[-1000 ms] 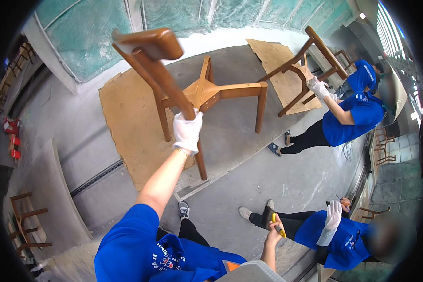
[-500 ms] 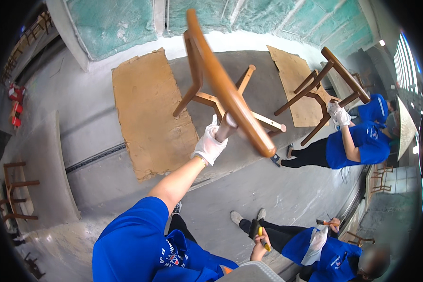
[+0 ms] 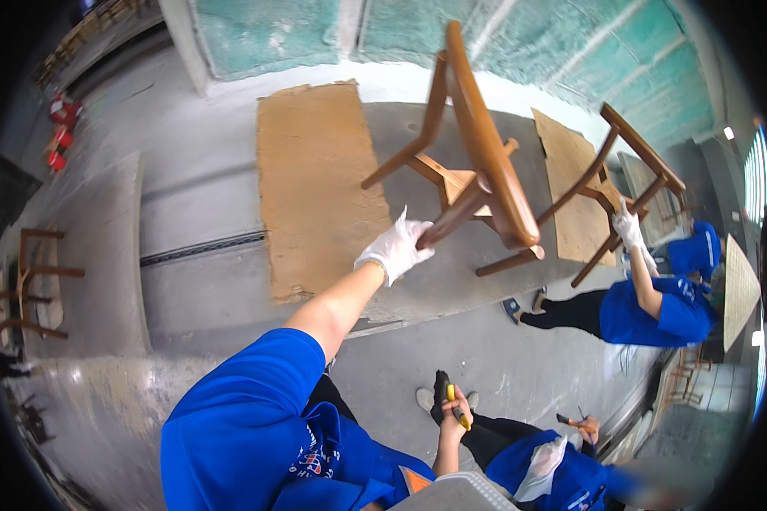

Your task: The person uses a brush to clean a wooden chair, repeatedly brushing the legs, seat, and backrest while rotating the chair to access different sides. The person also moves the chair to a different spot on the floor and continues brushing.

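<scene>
My left hand (image 3: 395, 247), in a thin white glove, is closed around the end of one leg of a brown wooden chair frame (image 3: 486, 153). The frame is tilted, with its thick curved rail uppermost and pale cross-braces showing beneath it. Whether its lower parts touch the grey work surface (image 3: 452, 281) I cannot tell. My bare right hand (image 3: 456, 410) is low in front of my body, away from the chair. It grips a yellow-handled brush (image 3: 453, 407) with a dark head.
A cardboard sheet (image 3: 320, 187) lies left of the chair, another sheet (image 3: 562, 170) right of it. At right, a gloved co-worker (image 3: 656, 307) handles a second chair frame (image 3: 626, 162). Another person (image 3: 528, 460) stands close on my right holding a paintbrush (image 3: 578, 421). More chairs (image 3: 34, 277) stand far left.
The chair frame has turned in my left hand, so its rail stands steeper and the held leg shows more. My right hand has risen slightly with the brush. The whole view has shifted.
</scene>
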### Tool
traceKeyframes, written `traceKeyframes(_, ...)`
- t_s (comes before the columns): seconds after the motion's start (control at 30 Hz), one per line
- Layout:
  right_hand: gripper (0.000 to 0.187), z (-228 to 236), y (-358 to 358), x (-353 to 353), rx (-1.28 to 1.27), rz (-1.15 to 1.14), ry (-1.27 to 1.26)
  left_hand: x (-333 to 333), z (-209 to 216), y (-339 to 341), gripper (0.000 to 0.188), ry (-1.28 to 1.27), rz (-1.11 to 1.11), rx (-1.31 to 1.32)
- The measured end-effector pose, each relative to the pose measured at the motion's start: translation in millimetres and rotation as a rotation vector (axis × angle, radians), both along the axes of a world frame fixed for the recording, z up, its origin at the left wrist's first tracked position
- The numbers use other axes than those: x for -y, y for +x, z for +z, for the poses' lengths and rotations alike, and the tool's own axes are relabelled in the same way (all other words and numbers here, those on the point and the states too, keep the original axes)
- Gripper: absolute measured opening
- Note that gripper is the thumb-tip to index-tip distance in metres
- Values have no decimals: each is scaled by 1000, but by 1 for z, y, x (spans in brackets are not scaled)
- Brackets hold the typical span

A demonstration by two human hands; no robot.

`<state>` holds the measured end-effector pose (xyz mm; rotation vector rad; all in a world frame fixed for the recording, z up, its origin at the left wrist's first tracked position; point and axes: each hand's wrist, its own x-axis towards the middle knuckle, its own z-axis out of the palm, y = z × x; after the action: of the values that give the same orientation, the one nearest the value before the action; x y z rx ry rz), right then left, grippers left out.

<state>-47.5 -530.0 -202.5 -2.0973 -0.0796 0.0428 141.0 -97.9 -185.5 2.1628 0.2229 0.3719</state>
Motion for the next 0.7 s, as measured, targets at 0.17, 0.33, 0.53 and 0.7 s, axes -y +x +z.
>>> traceKeyframes(0.17, 26, 4, 30, -60, -155, 145, 246, -33, -71, -152, 35, 165, -25, -848)
traceKeyframes(0.33, 23, 1, 49, -127, -188, 381, 293, -76, -74, -443, 40, 35, 94, -1291)
traceKeyframes(0.53, 23, 22, 31, -271, -626, 537, 445, -78, -19, -802, 47, -324, 1300, -1093)
traceKeyframes(0.7, 20, 42, -66, -413, -946, 744, 569, 11, -5, -985, 21, 344, 698, -1644)
